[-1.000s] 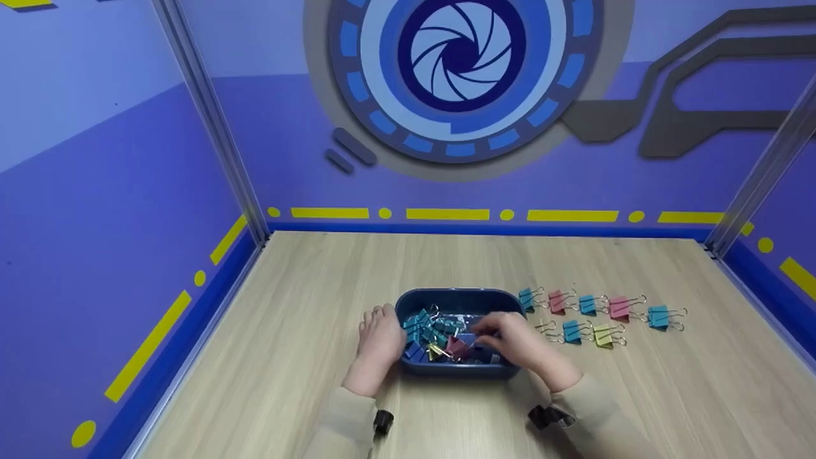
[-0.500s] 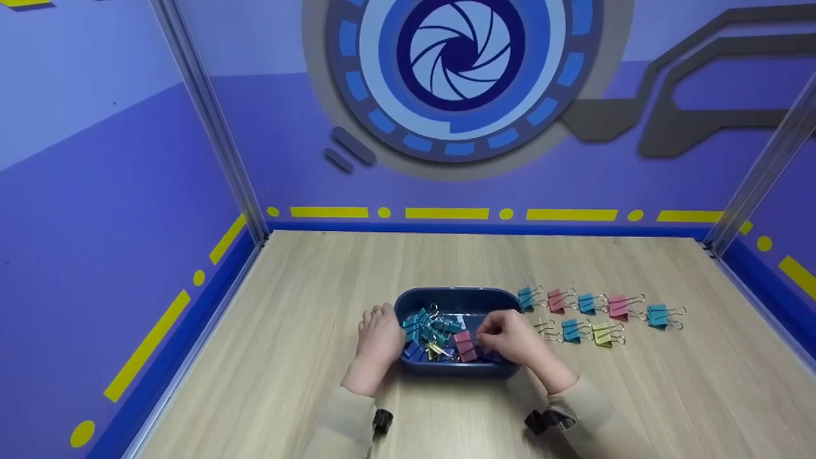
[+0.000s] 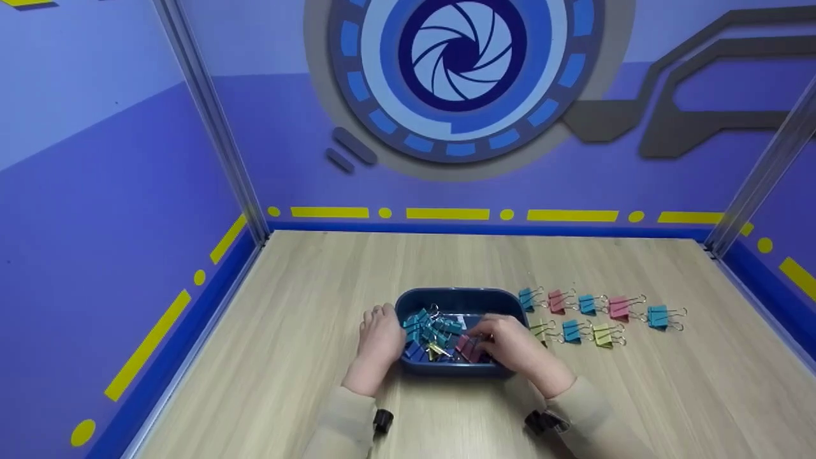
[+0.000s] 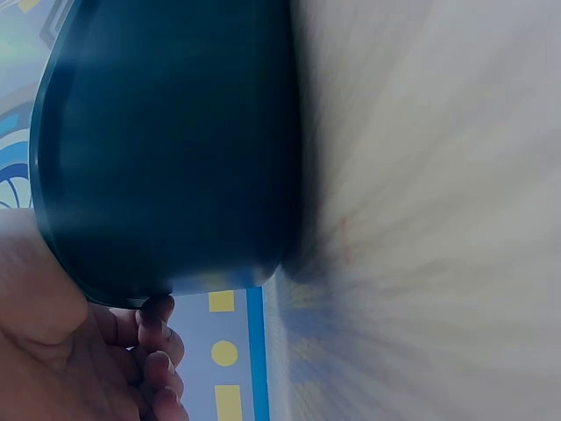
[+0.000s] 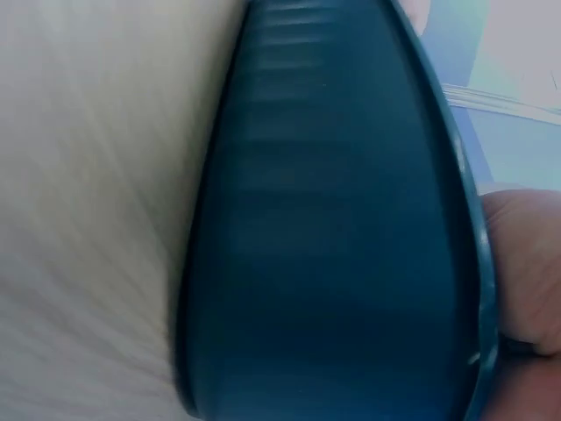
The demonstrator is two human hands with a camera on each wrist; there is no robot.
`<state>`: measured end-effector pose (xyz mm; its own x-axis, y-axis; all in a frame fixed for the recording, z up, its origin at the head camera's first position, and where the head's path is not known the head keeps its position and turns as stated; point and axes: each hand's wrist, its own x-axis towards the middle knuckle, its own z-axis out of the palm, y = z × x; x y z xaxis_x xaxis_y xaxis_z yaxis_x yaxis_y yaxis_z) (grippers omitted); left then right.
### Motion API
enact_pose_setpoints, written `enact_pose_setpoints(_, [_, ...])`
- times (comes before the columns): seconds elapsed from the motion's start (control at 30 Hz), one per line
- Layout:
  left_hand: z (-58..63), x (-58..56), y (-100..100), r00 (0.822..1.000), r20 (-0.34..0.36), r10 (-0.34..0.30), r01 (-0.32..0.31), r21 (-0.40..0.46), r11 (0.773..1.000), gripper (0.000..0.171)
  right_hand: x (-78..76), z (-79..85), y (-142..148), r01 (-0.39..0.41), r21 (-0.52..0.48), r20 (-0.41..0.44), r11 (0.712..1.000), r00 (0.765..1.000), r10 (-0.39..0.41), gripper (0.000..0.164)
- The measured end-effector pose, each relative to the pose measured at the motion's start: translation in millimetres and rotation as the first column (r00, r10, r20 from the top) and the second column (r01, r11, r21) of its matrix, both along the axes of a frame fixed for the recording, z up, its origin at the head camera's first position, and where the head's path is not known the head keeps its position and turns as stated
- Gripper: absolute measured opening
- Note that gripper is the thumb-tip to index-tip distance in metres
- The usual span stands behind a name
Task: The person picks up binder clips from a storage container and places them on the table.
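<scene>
A dark blue plastic bin stands on the table with several binder clips inside. My left hand holds its left end, fingers outside the wall and the base of the thumb over the rim. Over the right end reaches my right hand, its thumb and index finger down inside, pinching a red binder clip; the fingertips are partly hidden. Teal binder clips are heaped in the bin's left half, with a dark blue binder clip and a yellow binder clip in front of them.
Right of the bin, binder clips lie in two rows. The back row has a pink binder clip and a teal binder clip at its end; the front row ends in a yellow binder clip. A patterned blue wall closes off the table's back.
My right hand has taken hold of the red binder clip, raised and turned it, then lowered and tilted it slightly to the right in the bin. The left hand stays put.
</scene>
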<state>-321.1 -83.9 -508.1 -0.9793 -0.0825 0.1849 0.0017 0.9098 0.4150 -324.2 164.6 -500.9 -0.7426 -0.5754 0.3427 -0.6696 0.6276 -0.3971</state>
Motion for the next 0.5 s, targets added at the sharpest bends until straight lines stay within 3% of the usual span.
enact_pose_setpoints(0.17, [-0.2,-0.5,0,1.0,-0.008,0.001,-0.001,0.001,1.0,0.024,-1.6,1.3,-3,0.002,0.105,-0.057,0.994,0.998,0.004,0.038])
enact_pose_setpoints(0.37, [-1.7,0.0,0,1.0,-0.011,-0.002,0.002,0.006,1.0,0.022,-6.4,7.1,-11,-0.052,0.197,-0.102,0.979,0.992,0.073,0.033])
enact_pose_setpoints(0.5, [-1.7,0.1,0,1.0,-0.01,-0.01,0.01,0.01,1.0,0.022,-9.3,13.3,-17,-0.113,0.213,-0.018,0.97,0.993,0.12,0.033])
